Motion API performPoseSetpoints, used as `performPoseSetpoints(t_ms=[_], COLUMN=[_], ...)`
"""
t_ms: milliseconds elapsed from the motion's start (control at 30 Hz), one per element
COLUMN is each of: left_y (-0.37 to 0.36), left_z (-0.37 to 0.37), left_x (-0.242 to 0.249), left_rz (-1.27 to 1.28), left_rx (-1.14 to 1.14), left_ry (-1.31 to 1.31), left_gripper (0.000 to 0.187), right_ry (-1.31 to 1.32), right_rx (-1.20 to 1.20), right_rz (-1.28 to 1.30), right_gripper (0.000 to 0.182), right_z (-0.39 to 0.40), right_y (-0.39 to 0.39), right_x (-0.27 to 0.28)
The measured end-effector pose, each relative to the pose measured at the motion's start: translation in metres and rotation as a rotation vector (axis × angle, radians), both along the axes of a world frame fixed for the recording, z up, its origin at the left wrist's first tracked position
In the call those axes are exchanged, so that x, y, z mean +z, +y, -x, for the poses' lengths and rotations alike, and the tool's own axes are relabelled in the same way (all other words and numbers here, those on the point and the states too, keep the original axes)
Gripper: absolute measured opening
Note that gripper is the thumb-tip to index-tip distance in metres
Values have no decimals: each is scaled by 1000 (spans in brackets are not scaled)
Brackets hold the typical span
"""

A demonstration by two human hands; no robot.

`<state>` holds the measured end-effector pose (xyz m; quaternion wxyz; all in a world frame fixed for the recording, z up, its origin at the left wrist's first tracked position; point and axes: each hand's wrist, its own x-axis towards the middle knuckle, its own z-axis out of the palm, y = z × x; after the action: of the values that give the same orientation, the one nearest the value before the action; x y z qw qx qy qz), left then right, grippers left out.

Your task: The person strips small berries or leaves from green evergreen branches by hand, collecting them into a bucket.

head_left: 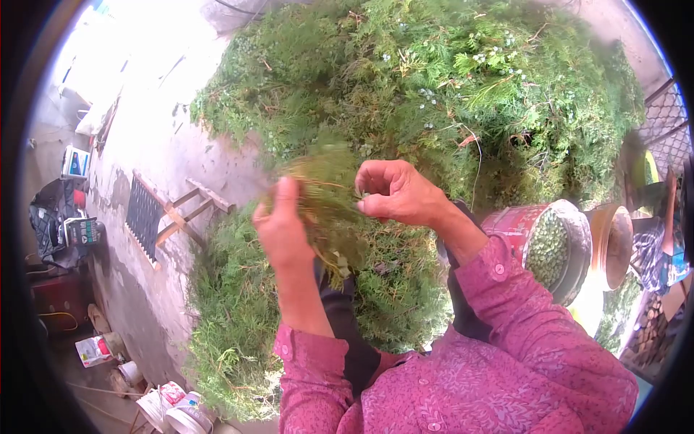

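Note:
My left hand is closed around a green sprig with thin yellowish stems, blurred by motion. Just to its right, my right hand pinches with thumb and forefinger; a small pale green bit shows at the fingertips. Behind and below both hands lies a large heap of green branches, with clusters of small bluish-green berries at the upper right. A red bucket beside my right forearm holds many small green berries.
A second, tan bucket stands right of the red one. On the concrete floor at left are a wooden folding stool and a dark slatted piece. White buckets sit lower left; wire mesh is at far right.

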<state>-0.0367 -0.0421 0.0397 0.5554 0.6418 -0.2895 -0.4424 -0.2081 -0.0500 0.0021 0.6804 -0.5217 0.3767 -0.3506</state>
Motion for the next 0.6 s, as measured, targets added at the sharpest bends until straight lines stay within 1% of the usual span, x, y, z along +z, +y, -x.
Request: performPoseSetpoints(t_ms=[33, 67, 100, 133, 200, 233, 267, 333, 367, 400, 433, 467, 533, 600], left_y=[-7, -8, -7, -6, -5, -5, -6, -7, -7, -6, -5, -5, -6, -7], left_z=[-15, -25, -32, -36, -36, -37, -37, -33, -31, -29, -27, -26, -30, -31], left_x=[-7, -9, -8, -7, -6, -8, -9, -9, -9, -9, -9, -9, -17, -25], left_rz=[6, 6, 12, 18, 23, 39, 55, 33, 11, 9, -19, -47, -46, -46], left_rx=[41, 45, 35, 24, -9, -20, -33, -25, -19, -20, -59, -97, -119, -142], left_ry=[83, 78, 190, 302, 319, 338, 357, 392, 429, 427, 505, 583, 583, 582], left_gripper=[25, 25, 26, 27, 27, 27, 26, 26, 25, 25, 23, 22, 22, 23], right_ry=[-3, -106, -208, -210, -564, -609, -611, -508, -510, -457, -403, -404, -377, -385], right_rx=[2, 3, 4, 9, -97, -73, -71, 0, 0, 10, 20, 19, -42, -35], right_rz=[-1, -84, -166, -167, -331, -357, -359, -355, -355, -373, -390, -391, -381, -368], right_gripper=[12, 10, 9, 9, 11, 12, 12, 13, 13, 16, 19, 19, 21, 21], right_z=[2, 5, 7, 9, 12, 13, 11, 6, 3, -1, -4, -6, -10, -15], right_y=[1, 1, 1, 0, -4, -4, -4, -3, -3, -1, -1, 0, 0, 0], right_x=[2, 6, 8, 9, 11, 12, 10, 0, -4, -7, -8, -7, -5, -10])
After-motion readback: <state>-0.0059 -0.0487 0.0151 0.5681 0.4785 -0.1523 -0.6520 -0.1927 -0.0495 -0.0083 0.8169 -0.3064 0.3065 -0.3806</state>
